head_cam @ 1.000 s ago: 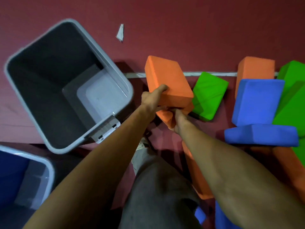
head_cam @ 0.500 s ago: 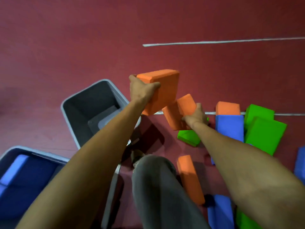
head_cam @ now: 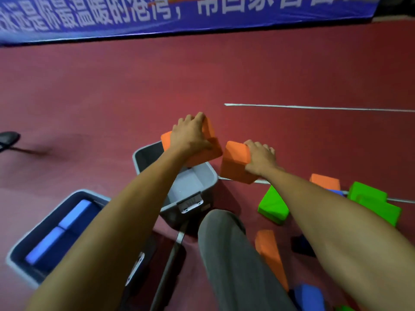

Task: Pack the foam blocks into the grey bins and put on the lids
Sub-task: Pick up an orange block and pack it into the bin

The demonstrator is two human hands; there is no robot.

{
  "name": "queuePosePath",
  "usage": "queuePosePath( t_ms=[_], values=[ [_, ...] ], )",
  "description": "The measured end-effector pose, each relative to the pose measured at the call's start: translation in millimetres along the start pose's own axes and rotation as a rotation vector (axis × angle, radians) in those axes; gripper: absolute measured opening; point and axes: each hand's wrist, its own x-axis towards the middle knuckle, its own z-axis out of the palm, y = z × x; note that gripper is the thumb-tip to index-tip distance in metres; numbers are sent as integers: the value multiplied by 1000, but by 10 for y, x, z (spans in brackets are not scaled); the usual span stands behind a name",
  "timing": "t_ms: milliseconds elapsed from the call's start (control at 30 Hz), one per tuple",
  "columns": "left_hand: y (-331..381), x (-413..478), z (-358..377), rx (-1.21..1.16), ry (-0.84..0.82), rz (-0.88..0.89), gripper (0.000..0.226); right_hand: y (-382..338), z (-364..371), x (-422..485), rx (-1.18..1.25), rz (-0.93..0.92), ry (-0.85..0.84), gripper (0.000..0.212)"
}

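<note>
Red floor fills the view, with a white line (head_cam: 314,107) at 1 o'clock and a blue banner (head_cam: 179,16) with white characters along the far edge at 12.

Left hand (head_cam: 190,136) clamps the left block (head_cam: 213,149), an orange one: the fingers curl over its far edge and the thumb lies on the near side. This block hangs tilted over the far right corner of the middle bin (head_cam: 193,187), not inside it. Right hand (head_cam: 260,159) grips the right block (head_cam: 234,163), also orange, with the fingers folded over its top right edge; the thumb is hidden. That block is at 3 o'clock from the left block, just beside it with a thin gap, and outside the bin, over the floor.

Middle bin is open on top, its pale bottom visible and its latch (head_cam: 190,202) toward the person. At 8 o'clock from it stands the left bin (head_cam: 45,225), also open, with blue blocks (head_cam: 74,217) lying in it.

On the floor at 4 o'clock lie green blocks (head_cam: 272,206) and two more orange blocks (head_cam: 325,181) — one beside the grey trouser leg (head_cam: 235,254) — and a loose blue block (head_cam: 308,295) at 5, near the bottom edge. A dark object (head_cam: 9,138) at 9 is too blurred to name.
</note>
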Motion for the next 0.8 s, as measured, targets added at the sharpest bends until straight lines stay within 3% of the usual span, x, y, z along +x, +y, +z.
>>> queuePosePath(
  t_ms=[167, 433, 800],
  values=[
    [-541, -394, -207, 205, -46, -46, 90, -713, -165, -40, 10, -198, -24, 82],
    [-1573, -1073, -355, 230, -31, -226, 87, -2039, -15, -76, -42, -538, -130, 85],
    [-3057, -1887, -140, 191, -111, -503, 78, -3734, 831, -164, -156, -881, -217, 78]
  ],
)
